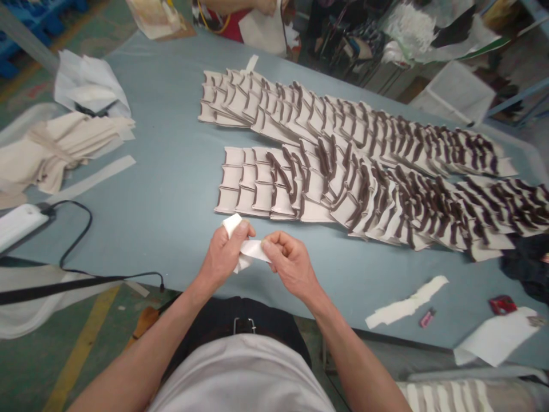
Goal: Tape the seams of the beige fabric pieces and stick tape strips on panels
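white strip (254, 250) spans the short gap between the two hands, above the near part of the table (171, 171). the left hand (221, 252) is closed around it: a folded end pokes out above the thumb, and more loose material hangs just below the fingers. the right hand (291, 263) pinches the other end, thumb on top and fingers curled beneath; whatever lies under those fingers is hidden.

to handle it well, i would let the left hand serve as the anchor, firm but not crushing, and let the right thumb and fingertip do the fine work. an even, gentle pull between the two pinches should hold the span flat; too hard a tug could crease or tear something that looks this thin. the bunched part under the left fingers looks the likeliest to twist, so it is worth smoothing out first. a pinch close to the edge would give better control than a broad grip.

just beyond the grip lies the near row (283, 200) of pale, dark-edged pieces, with the far row (278, 114) behind it. working on the near side of them, wrists low, should avoid brushing the stacks. well to the right of the grip lie a loose pale strip (407, 301) and a small pink object (428, 318), both apart from the hands.
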Demonstrator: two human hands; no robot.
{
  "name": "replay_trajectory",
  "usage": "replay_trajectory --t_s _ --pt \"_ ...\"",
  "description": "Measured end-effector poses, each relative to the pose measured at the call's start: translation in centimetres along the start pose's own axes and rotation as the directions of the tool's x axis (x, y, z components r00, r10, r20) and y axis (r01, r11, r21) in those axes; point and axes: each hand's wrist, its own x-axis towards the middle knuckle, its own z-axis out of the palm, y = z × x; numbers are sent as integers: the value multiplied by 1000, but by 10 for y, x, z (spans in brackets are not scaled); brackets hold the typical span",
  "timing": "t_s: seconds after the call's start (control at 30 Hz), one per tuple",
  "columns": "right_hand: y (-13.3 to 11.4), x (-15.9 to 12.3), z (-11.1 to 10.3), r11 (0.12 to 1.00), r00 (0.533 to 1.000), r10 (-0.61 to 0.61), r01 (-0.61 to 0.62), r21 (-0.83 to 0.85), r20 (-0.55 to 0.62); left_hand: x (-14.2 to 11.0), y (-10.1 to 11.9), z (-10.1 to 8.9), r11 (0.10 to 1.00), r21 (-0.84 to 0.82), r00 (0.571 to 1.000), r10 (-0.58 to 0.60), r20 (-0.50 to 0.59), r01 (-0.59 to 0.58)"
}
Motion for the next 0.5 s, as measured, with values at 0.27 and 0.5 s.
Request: replay_trajectory --t_s 0.27,0.5 --pt "-8 -15 -16 973 960 142 -181 146 243 -6 -1 2 1000 -4 993 22 116 -21" --pt "-54 -1 -18 899 999 -29 8 437 41 -14 -8 2 1000 -23 938 -11 347 21"
